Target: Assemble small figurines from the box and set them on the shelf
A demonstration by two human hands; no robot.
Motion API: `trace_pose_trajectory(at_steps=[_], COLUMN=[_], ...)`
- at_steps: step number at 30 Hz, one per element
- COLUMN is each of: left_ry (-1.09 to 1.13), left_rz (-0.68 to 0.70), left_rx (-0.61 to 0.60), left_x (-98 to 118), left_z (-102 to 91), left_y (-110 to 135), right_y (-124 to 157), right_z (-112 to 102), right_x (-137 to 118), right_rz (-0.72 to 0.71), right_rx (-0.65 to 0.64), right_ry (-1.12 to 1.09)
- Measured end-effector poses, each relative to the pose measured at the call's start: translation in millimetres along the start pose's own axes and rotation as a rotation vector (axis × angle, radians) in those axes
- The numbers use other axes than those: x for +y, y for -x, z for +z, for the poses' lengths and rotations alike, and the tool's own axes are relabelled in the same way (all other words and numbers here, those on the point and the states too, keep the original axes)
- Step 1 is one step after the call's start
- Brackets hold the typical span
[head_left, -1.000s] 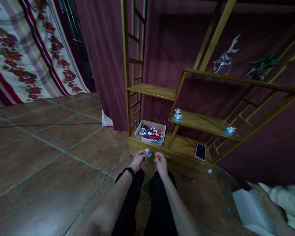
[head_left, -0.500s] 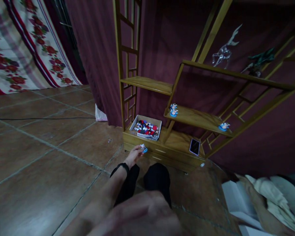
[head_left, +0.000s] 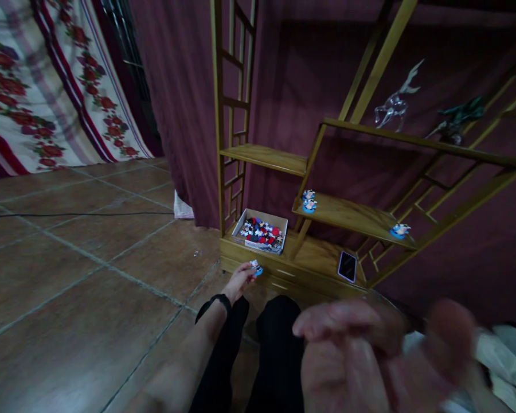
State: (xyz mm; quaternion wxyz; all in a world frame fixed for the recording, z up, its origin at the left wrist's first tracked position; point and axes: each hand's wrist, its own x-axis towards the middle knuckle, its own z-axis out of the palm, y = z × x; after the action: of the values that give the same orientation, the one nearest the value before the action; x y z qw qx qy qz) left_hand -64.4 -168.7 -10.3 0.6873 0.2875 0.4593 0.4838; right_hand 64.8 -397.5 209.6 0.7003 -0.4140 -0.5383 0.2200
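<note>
My left hand, a dark band on its wrist, pinches a small figurine with a blue base and a white top. It is held in front of the drawers, just below an open cardboard box of mixed small figurines. Close to the camera at lower right, my right hand is raised, blurred, with its palm towards me. Its fingers are partly bent, the thumb stands apart, and I see nothing in it. Two blue-based figurines stand at the left end of a middle shelf, another figurine at its right end.
A phone lies on the wooden cabinet's lower board. Higher up stand a clear glass ornament and a dark green ornament. A cable crosses the tiled floor. Pale cloth lies at lower right.
My right hand has swung from the lower middle to the right and up, its thumb now apart. My left hand still holds the figurine. The view has shifted slightly, so the shelves appear lower and further right.
</note>
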Motion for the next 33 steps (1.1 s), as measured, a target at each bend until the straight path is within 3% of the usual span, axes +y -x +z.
trace_pose_trajectory(at_steps=[1, 2, 4, 6, 8, 10, 12, 14, 16, 20, 24, 28, 33], left_ry=[0.003, 0.005, 0.005, -0.001, -0.005, -0.005, -0.006, -0.006, -0.006, -0.007, -0.028, -0.05, -0.051], left_rz=[0.006, 0.009, 0.007, -0.002, -0.005, -0.004, -0.003, -0.002, -0.004, 0.003, 0.015, 0.015, 0.022], left_rx=[-0.001, 0.001, 0.01, 0.014, 0.006, -0.001, 0.001, -0.002, -0.005, -0.012, -0.027, -0.054, -0.05], left_x=[0.2, 0.4, 0.6, 0.4, 0.0, -0.4, -0.9, -1.7, -3.1, -6.5, -7.7, -8.4, -10.6], left_z=[-0.3, -0.7, -1.5, -2.0, -1.8, -1.0, 0.3, 1.7, 2.6, 2.5, 2.0, 2.2, 1.2], left_y=[0.1, 0.2, -0.1, -0.7, -1.3, -1.6, -1.6, -1.3, -1.1, -0.8, -1.6, -4.6, -8.3], right_y=[-14.1, -25.3, -35.6, -30.6, -17.5, -6.6, -4.6, -11.2, -20.5, -28.7, -25.7, -25.5, -27.4], right_z=[10.6, 18.9, 21.8, 5.3, -20.6, -41.9, -48.9, -39.3, -17.4, 30.1, 51.1, 55.4, 58.7], right_x=[19.2, 40.9, 89.5, 140.6, 186.1, 219.3, 238.5, 249.0, 258.6, 286.2, 306.6, 309.5, 306.9], right_rz=[-0.052, -0.062, -0.028, 0.087, 0.221, 0.35, 0.345, 0.328, 0.358, 0.539, 0.678, 0.797, 0.85], right_rx=[0.155, 0.125, -0.145, -0.397, -0.548, -0.658, -0.648, -0.598, -0.545, -0.275, -0.201, -0.247, -0.181], right_ry=[0.036, 0.145, 0.486, 0.882, 1.169, 1.295, 1.25, 1.054, 0.736, 0.258, 0.068, -0.086, -0.098])
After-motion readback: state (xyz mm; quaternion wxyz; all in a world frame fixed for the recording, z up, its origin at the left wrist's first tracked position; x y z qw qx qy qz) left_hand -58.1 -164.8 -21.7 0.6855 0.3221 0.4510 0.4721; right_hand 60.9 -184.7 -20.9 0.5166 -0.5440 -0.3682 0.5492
